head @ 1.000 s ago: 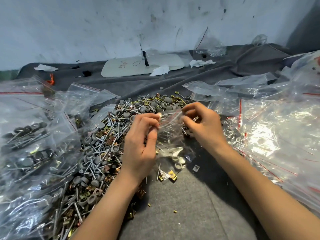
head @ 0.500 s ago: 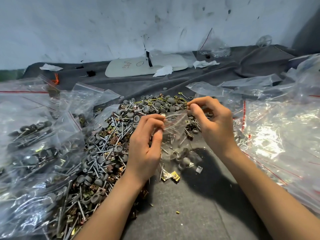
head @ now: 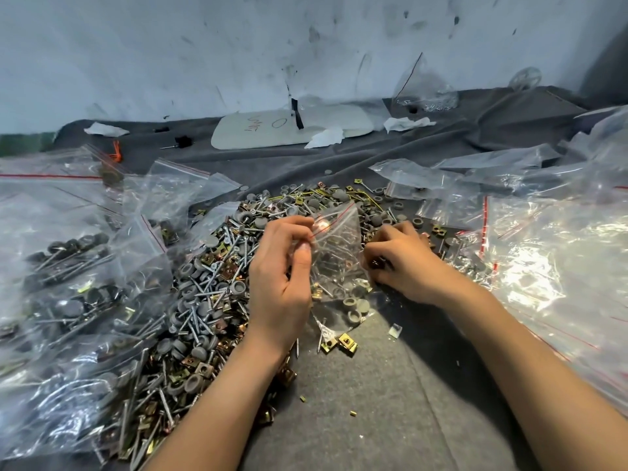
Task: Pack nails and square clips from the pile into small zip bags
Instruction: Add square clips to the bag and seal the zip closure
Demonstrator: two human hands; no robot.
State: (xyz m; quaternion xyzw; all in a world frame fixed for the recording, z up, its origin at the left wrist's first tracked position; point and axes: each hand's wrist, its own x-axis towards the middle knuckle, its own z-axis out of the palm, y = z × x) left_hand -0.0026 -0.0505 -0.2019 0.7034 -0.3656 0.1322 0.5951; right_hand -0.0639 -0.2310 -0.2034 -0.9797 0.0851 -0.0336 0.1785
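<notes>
The left hand pinches the small zip bag at its upper edge, thumb and forefinger closed on the plastic by the red zip line; the bag hangs between the two hands with its lower end resting on the grey cloth. The right hand is just beside the bag on its far side from the left hand. Its fingers are curled down into the edge of the pile. Something small and dark shows at the fingertips, but whether it is gripped cannot be told. The hands are apart, with the bag between them. Through the plastic, several grey caps, a few nails and what looks like one clip are visible low in the bag, so this bag is judged partly filled and not yet sealed. The pile extends beyond and outside the left hand and remains large, with many nails and clips mixed through it. A few square clips lie loose on the cloth just nearer the person than the bag. Filled bags are heaped outside the left hand; empty bags lie outside the right hand. Assessment: a fair number of bags are done, but the bulk of the pile is left to pack, and the bag in hand needs more pieces and closing.
</notes>
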